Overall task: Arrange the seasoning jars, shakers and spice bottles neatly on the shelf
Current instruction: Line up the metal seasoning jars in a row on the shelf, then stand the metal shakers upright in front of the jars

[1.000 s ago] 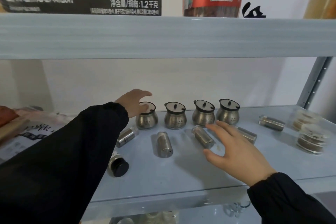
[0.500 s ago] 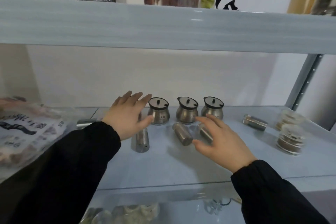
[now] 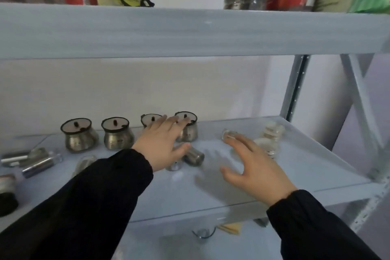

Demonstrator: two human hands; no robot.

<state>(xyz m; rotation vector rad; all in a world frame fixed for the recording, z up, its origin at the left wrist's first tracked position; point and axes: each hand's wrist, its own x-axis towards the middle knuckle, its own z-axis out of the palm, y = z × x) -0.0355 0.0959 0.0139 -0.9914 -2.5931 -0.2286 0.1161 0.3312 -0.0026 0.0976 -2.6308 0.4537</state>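
Several round steel seasoning jars stand in a row at the back of the pale blue shelf (image 3: 306,177); the leftmost jar (image 3: 79,135) and its neighbour (image 3: 118,134) show fully. My left hand (image 3: 162,143) is spread open over the two right jars, above a steel shaker (image 3: 193,155) lying on its side. My right hand (image 3: 253,167) hovers open over the shelf, fingertips near a lying bottle (image 3: 229,133). More shakers (image 3: 41,162) lie at the left.
Stacked clear spice jars (image 3: 271,137) stand at the right, beyond my right hand. A black-capped jar (image 3: 7,194) lies at the far left edge. The upper shelf board (image 3: 190,31) overhangs, carrying packets. A metal upright (image 3: 295,88) bounds the right side.
The view has swung to the right, so the jars now sit left of centre. My left hand moved right along the jar row; my right hand moved towards the right-hand bottle.
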